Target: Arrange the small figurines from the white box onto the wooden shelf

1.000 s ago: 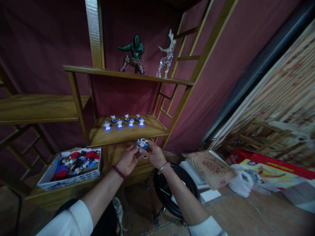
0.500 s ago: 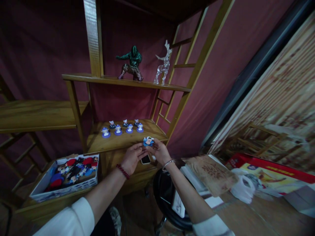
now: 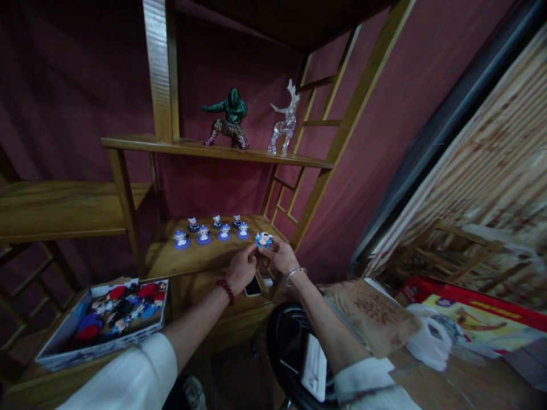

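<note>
Green statue is kneeling on the upper shelf, far side, one arm pointing left. Glass deer is standing just right of it, same shelf. Red wall is running behind both. Left shelf is sitting a level lower. Phone is lying low, near center, partly covered. Black stool is standing near, right of the phone, holding a white box. Right side floor: patterned brown sheet is lying left of a white plastic bag; red-yellow carton is resting right of that. Striped curtain is hanging far right.
</note>
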The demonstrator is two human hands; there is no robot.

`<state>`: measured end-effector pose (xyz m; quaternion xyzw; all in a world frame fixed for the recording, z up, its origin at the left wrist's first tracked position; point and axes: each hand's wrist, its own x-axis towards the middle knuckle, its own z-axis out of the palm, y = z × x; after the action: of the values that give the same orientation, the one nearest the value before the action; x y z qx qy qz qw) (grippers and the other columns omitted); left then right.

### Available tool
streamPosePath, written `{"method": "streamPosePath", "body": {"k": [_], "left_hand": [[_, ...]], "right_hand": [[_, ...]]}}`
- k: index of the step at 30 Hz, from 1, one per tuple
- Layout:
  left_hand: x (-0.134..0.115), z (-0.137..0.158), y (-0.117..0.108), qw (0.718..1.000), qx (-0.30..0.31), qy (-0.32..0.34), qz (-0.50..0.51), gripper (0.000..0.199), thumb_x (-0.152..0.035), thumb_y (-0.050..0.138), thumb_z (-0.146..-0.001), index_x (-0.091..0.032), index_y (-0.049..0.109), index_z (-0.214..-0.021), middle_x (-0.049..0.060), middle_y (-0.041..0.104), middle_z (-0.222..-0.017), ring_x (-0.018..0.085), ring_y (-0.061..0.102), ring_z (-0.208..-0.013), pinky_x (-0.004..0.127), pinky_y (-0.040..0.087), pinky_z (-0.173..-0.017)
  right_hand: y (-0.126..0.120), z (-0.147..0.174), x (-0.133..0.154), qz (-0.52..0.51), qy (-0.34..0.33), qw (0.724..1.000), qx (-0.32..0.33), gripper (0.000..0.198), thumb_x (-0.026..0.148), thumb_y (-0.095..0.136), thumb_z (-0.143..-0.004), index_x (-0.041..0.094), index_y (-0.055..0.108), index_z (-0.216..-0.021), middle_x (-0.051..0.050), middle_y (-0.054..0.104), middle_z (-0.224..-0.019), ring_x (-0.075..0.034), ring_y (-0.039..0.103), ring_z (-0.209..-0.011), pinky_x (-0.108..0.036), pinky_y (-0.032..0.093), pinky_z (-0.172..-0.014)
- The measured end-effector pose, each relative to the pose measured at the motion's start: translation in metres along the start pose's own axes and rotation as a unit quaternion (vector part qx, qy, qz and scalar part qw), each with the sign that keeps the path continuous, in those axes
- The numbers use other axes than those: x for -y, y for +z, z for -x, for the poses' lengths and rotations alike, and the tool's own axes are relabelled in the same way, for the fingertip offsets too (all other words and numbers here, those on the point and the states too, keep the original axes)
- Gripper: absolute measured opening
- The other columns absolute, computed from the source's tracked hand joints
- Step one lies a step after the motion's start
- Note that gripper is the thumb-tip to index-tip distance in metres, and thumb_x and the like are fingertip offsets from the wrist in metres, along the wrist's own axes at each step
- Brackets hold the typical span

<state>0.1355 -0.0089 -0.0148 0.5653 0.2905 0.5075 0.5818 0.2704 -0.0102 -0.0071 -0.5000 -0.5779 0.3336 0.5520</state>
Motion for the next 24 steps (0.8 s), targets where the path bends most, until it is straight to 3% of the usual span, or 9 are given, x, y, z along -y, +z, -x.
{"method": "streamPosePath", "body": {"k": [5, 8, 11, 18, 24], "left_hand": [[0.002, -0.009, 0.001, 0.981, 0.004, 0.061, -0.183, 0.043, -0.002, 0.049, -0.064, -0.02, 0.06, -0.101, 0.007, 0.059, -0.108, 0.02, 0.047, -0.108, 0.032, 0.026, -0.099], [0.002, -0.014, 0.004, 0.934, 0.048, 0.084, -0.343, 0.045, -0.005, 0.043, -0.068, -0.013, 0.051, -0.112, 0.009, 0.051, -0.119, 0.018, 0.042, -0.114, 0.029, 0.026, -0.1], [0.004, -0.021, 0.005, 0.891, 0.071, 0.095, -0.438, 0.045, -0.008, 0.038, -0.072, -0.012, 0.046, -0.116, 0.01, 0.05, -0.12, 0.016, 0.041, -0.114, 0.028, 0.027, -0.1], [0.009, -0.029, 0.003, 0.851, 0.099, 0.117, -0.502, 0.051, -0.009, 0.034, -0.073, -0.006, 0.037, -0.124, 0.012, 0.04, -0.13, 0.017, 0.033, -0.121, 0.027, 0.024, -0.102], [0.007, -0.031, 0.001, 0.817, 0.148, 0.096, -0.548, 0.051, -0.013, 0.034, -0.075, -0.002, 0.036, -0.125, 0.014, 0.034, -0.134, 0.019, 0.028, -0.124, 0.03, 0.019, -0.104]], "right_hand": [[-0.004, -0.016, -0.012, 0.014, 0.004, 1.0, -0.013, 0.039, 0.035, 0.067, -0.057, 0.017, 0.055, -0.089, -0.003, 0.065, -0.085, -0.015, 0.06, -0.078, -0.031, 0.046, -0.078], [-0.007, -0.026, -0.02, 0.024, 0.005, 1.0, -0.017, 0.038, 0.034, 0.069, -0.056, 0.017, 0.056, -0.088, -0.003, 0.065, -0.085, -0.015, 0.06, -0.079, -0.03, 0.046, -0.079], [-0.01, -0.036, -0.025, 0.027, 0.002, 0.999, -0.02, 0.036, 0.031, 0.069, -0.055, 0.017, 0.055, -0.085, -0.003, 0.065, -0.085, -0.015, 0.06, -0.078, -0.031, 0.045, -0.08], [-0.011, -0.057, -0.034, 0.023, 0.0, 0.999, -0.044, 0.049, 0.024, 0.07, -0.053, 0.019, 0.052, -0.098, -0.003, 0.064, -0.091, -0.015, 0.06, -0.082, -0.033, 0.045, -0.084], [-0.014, -0.08, -0.043, 0.062, 0.021, 0.996, -0.054, 0.053, 0.02, 0.069, -0.055, 0.019, 0.049, -0.104, -0.003, 0.065, -0.09, -0.015, 0.061, -0.081, -0.034, 0.045, -0.085]]}}
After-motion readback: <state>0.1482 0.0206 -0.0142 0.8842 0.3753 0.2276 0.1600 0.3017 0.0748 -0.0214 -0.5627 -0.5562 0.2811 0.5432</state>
